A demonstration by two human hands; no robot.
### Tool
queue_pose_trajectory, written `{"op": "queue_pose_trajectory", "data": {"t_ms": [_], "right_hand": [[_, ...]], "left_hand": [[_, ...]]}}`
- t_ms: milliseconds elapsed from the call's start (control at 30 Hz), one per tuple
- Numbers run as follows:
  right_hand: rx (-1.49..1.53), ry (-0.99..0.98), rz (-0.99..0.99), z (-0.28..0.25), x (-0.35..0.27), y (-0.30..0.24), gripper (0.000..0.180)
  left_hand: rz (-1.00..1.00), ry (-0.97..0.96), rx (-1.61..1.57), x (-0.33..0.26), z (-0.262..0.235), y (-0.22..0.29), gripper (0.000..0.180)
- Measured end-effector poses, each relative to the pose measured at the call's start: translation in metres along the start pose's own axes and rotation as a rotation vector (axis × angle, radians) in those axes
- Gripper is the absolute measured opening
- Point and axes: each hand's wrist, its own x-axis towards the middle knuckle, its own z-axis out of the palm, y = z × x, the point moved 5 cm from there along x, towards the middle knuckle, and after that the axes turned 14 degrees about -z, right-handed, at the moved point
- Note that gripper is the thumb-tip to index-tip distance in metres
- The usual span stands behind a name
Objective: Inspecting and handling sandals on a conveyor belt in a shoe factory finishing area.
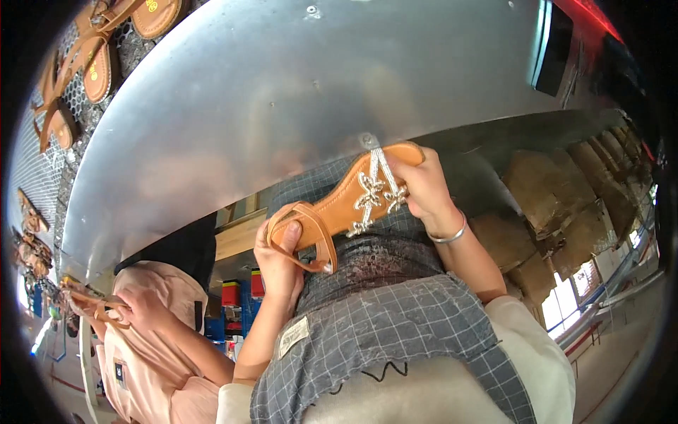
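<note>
Both hands grip a tan sandal (jewelled straps up): left hand clamps the heel, right hand the toe.

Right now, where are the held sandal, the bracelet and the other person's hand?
sandal (351, 200), head view, tan insole.
bracelet (452, 235), head view, silver band at the right wrist.
other person's hand (138, 305), head view, back of hand.

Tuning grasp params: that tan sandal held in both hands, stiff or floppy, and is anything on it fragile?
The sandal probably has a fairly stiff, light sole: it spans flat between the left hand at the heel and the right hand at the toe without sagging. Its heel strap loops loosely, so likely floppy. The beaded toe straps look delicate; avoid pinching there.
</note>
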Motion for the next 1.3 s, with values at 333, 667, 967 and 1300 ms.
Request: {"op": "queue_pose_trajectory", "data": {"t_ms": [333, 667, 967, 1300], "right_hand": [[-0.222, -0.324, -0.487, -0.001, -0.044, -0.060, 0.023], [-0.252, -0.394, -0.587, 0.000, -0.067, -0.085, 0.019], [-0.252, -0.426, -0.563, -0.001, -0.060, -0.075, 0.012], [0.104, -0.401, -0.272, -0.011, -0.047, -0.043, 0.012]], "left_hand": [[0.172, -0.286, 0.042, -0.011, -0.009, 0.010, 0.040], [0.310, -0.254, 0.079, -0.042, -0.008, 0.016, 0.036], [0.315, -0.221, 0.097, -0.053, -0.015, 0.014, 0.042], [0.364, -0.302, 0.179, -0.078, -0.001, 0.026, 0.069]]}}
